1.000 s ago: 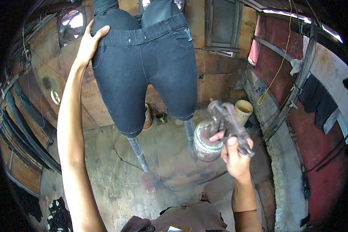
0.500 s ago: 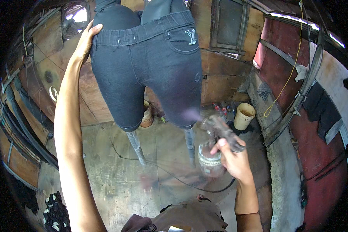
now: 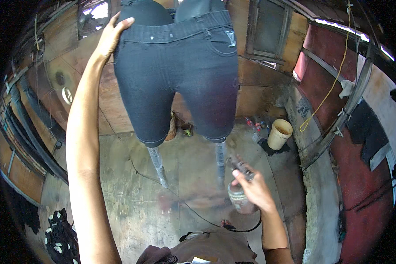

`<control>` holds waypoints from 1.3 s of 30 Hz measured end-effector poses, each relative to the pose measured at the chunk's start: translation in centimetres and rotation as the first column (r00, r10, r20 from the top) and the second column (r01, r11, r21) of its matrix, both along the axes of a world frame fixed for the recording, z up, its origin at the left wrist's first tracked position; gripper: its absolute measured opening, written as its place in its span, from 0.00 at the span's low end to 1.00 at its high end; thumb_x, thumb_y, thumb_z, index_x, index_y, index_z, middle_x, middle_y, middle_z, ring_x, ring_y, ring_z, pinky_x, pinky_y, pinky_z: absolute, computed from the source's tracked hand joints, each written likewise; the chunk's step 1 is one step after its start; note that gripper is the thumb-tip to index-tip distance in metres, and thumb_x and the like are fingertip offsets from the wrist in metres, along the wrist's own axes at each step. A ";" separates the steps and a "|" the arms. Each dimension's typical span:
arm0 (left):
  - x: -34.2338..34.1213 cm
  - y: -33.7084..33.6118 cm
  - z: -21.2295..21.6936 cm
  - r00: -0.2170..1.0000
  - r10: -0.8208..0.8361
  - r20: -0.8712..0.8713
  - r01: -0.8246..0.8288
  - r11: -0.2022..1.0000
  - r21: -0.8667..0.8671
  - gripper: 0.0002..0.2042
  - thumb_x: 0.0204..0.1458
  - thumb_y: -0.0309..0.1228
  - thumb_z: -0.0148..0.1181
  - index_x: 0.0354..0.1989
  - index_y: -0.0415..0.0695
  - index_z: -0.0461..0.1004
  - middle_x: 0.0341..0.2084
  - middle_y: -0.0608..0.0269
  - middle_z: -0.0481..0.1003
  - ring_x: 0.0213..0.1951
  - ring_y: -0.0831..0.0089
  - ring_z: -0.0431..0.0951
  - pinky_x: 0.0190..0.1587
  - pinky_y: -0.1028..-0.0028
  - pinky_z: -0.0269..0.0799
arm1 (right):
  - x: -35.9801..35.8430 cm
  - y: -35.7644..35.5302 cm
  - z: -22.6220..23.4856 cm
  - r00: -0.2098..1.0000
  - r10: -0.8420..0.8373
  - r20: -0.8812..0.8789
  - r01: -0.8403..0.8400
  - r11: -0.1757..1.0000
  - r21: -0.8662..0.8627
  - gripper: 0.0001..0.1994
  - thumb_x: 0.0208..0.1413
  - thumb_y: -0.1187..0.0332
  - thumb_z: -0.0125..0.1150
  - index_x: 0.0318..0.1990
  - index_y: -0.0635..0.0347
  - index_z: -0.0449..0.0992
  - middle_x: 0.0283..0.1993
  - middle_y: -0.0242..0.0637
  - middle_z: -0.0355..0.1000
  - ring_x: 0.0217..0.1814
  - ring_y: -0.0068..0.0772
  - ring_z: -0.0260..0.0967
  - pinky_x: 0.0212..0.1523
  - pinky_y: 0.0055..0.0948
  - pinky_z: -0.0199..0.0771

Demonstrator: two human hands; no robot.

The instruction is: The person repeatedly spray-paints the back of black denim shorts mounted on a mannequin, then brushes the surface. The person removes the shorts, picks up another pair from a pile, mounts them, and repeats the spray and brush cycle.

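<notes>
1. Nearest you: your right hand (image 3: 256, 190), low and right of centre, fingers wrapped around a spray gun (image 3: 241, 169) with a clear cup (image 3: 238, 199) hanging under it. A dark hose (image 3: 244, 229) loops from it toward your body.
2. Change noted: a second ago the gun sat higher, level with the right thigh; now it has dropped below the hem of the right leg. A dark, wet-looking patch shows on that right thigh, so in my judgement the pass over that area is finished and the gun is swinging off.
3. Gun direction: blurred, but the nozzle seems to point up and away from you, toward the right leg.
4. Your left arm runs long up the left of the picture; left hand (image 3: 111, 37) lies flat, fingers spread, on the hip of the dark jeans (image 3: 176, 75) just below the waistband, steadying rather than gripping.
5. Jeans: stretched on a form, waistband up, long axis vertical, two clear wrapped poles (image 3: 156, 163) below the hems down to the wooden floor (image 3: 132, 198).
6. Farther off: a cream bucket (image 3: 279, 134) by the wall.
</notes>
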State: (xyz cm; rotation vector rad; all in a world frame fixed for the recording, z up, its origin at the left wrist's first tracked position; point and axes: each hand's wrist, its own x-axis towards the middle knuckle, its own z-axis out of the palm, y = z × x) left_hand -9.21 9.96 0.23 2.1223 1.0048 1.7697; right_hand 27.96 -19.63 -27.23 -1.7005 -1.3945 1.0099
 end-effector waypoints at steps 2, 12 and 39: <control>0.5 -0.7 0.1 0.998 0.067 -0.021 -0.067 0.998 0.009 0.55 0.45 0.58 0.69 0.74 0.31 0.52 0.58 0.35 0.72 0.58 0.55 0.76 0.62 0.65 0.70 | -1.4 -0.3 -0.4 0.994 0.058 -0.091 -0.046 0.991 0.127 0.25 0.68 0.60 0.59 0.70 0.56 0.68 0.35 0.33 0.81 0.36 0.25 0.78 0.41 0.28 0.76; 3.9 -7.0 0.2 0.940 0.340 -0.015 -0.339 0.940 0.044 0.57 0.43 0.54 0.74 0.72 0.28 0.49 0.65 0.35 0.65 0.68 0.53 0.66 0.70 0.64 0.61 | -5.9 -1.7 4.9 0.839 0.427 -0.338 -0.049 0.678 0.733 0.22 0.73 0.54 0.48 0.44 0.71 0.73 0.35 0.46 0.78 0.14 0.14 0.57 0.14 0.17 0.55; 8.5 -9.3 -1.1 0.784 0.620 0.037 -0.600 0.740 0.303 0.50 0.37 0.50 0.78 0.66 0.34 0.60 0.54 0.38 0.71 0.58 0.44 0.72 0.62 0.52 0.68 | -8.3 -0.7 -5.0 0.956 0.274 -0.105 -0.240 0.935 0.260 0.21 0.70 0.58 0.57 0.64 0.58 0.73 0.32 0.32 0.81 0.17 0.12 0.57 0.17 0.22 0.57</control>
